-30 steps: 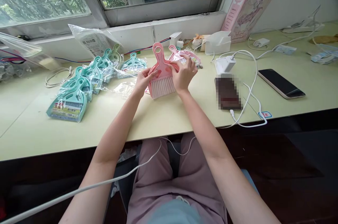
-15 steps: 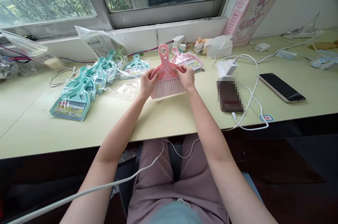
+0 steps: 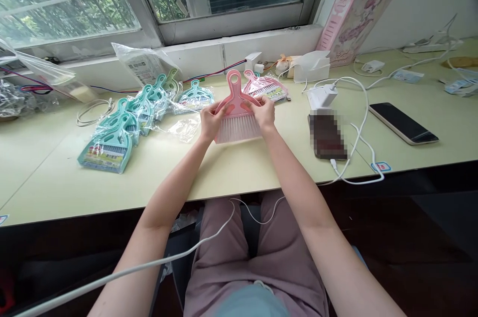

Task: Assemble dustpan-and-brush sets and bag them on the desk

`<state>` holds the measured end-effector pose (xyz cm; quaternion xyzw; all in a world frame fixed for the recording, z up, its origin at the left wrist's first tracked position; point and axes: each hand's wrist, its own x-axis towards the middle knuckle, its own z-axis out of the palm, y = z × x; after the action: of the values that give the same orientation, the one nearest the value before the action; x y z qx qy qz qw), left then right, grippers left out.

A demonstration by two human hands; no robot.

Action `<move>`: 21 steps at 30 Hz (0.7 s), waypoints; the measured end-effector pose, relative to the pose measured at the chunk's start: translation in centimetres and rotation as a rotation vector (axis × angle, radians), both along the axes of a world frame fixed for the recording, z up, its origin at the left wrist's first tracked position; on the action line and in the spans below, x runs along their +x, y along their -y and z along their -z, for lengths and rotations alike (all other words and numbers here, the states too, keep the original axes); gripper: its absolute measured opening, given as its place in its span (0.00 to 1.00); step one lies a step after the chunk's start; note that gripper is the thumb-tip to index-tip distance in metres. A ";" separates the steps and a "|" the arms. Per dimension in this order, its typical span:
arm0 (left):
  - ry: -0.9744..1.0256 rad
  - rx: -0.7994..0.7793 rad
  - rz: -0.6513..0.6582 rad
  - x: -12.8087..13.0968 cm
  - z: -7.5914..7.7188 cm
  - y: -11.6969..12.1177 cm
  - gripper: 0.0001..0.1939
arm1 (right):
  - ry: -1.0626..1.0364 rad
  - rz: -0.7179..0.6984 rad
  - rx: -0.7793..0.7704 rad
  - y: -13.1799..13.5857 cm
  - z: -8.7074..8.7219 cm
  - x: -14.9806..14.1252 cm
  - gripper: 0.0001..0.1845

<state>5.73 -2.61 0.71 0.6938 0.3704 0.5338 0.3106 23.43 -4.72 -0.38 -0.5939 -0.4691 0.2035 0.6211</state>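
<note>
A pink hand brush [image 3: 236,107] with pale bristles stands over the pale green table [image 3: 239,162], handle loop pointing away from me. My left hand [image 3: 210,120] grips its left shoulder with curled fingers. My right hand [image 3: 264,111] pinches its right shoulder. Behind it lies another pink brush and dustpan set [image 3: 266,86] in clear wrap. To the left a row of several teal wrapped sets [image 3: 123,122] runs back toward the window sill. An empty clear wrapper [image 3: 183,127] lies just left of my left hand.
A blurred dark phone [image 3: 327,133] on a white cable [image 3: 358,127] lies right of my hands, with a white charger [image 3: 321,95] behind it. A second black phone [image 3: 403,122] lies farther right. Plastic bags [image 3: 144,64], a white box [image 3: 310,67] and a pink carton [image 3: 358,5] stand along the wall.
My right hand has slid from across the brush's front to its right shoulder. The brush now sits straight and square between both hands, no longer tilted.
</note>
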 end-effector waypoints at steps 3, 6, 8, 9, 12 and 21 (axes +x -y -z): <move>0.017 0.007 0.007 0.1 0.0 0.0 0.17 | 0.004 0.010 0.000 0.2 0.0 -0.2 0.17; -0.019 0.034 -0.007 0.1 0.0 0.1 0.16 | -0.047 0.070 -0.064 0.6 -0.2 -0.4 0.18; -0.041 0.043 -0.014 0.1 -0.1 0.2 0.16 | -0.084 0.115 -0.120 0.9 -0.4 -0.6 0.19; -0.049 0.045 -0.015 0.1 -0.2 0.3 0.16 | -0.095 0.127 -0.140 1.0 -0.5 -0.7 0.19; -0.055 0.064 -0.023 0.1 -0.6 0.8 0.17 | -0.098 0.144 -0.141 1.4 -1.0 -0.9 0.18; -0.019 0.117 -0.025 -0.1 -2.7 1.7 0.18 | -0.090 0.122 0.004 2.2 -2.6 -1.2 0.21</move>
<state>5.64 -4.31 3.41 0.7112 0.3503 0.5517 0.2591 22.25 -6.89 2.22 -0.6103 -0.4042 0.1909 0.6540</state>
